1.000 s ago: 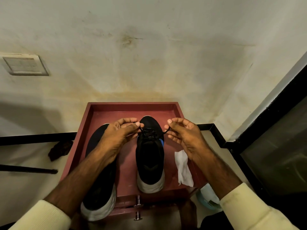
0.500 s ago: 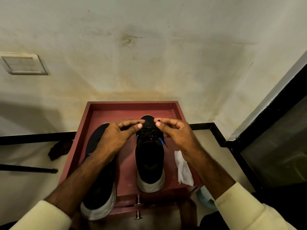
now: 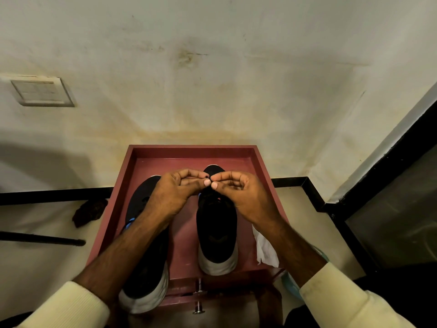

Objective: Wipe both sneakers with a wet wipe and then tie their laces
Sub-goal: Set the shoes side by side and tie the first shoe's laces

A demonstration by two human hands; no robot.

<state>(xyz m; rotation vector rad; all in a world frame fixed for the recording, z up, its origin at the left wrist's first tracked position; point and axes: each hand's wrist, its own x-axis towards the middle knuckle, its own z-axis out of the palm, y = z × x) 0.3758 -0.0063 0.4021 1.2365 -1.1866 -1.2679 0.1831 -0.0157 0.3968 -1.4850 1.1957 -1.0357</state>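
Since a second earlier my hands had drawn in from either side of the laces until their fingertips nearly touched at mid-frame. Largest below them was the red tray (image 3: 192, 149), its long side running away from me toward the wall. Two black sneakers lay in it lengthwise, white toes toward me: the centre sneaker (image 3: 216, 233) directly under my fingers, the other sneaker (image 3: 146, 268) at lower left, partly beneath my left forearm and overhanging the near rim. My left hand (image 3: 176, 192) and right hand (image 3: 246, 195) sat level, equally near the work. Each had thumb and forefinger pinched narrow on the lace (image 3: 207, 178), of which only a dark tip showed. The wet wipe (image 3: 264, 252) lay crumpled at the tray's right edge, half under my right wrist. I judged the next crossing needed room along the shoe's axis. Nothing blocked it, and the dark rag (image 3: 89, 211) and black rod (image 3: 42, 241) at far left were well apart.
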